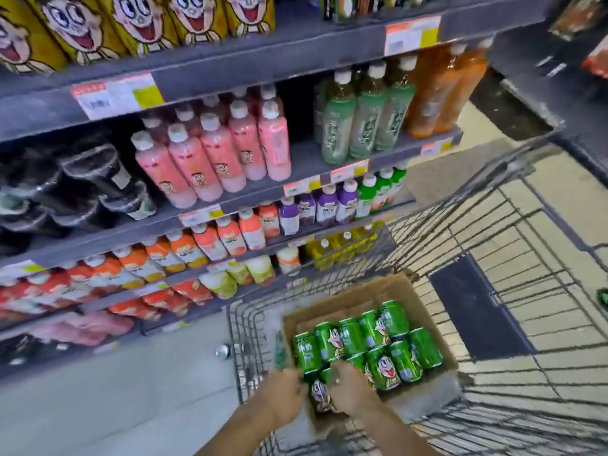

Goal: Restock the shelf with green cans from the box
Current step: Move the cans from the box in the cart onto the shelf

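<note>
Both hands down in the cardboard box (391, 292), which sits in the wire shopping cart (487, 245) beside the shelf (230, 65). Left hand (285, 394) at the box's left edge, fingers curled down among the green cans (371, 340); cannot tell whether its grip actually has one. Right hand (349, 386) lies over the near cans, fingers bent on a can top; grip unclear too. Cans stand packed in rows in the box, cartoon faces showing. Shelf holds pink bottles (210, 156), green tea bottles (358, 116), orange bottles (444, 90) and small juice bottles (227, 236) lower down. Frame is motion-blurred.
</note>
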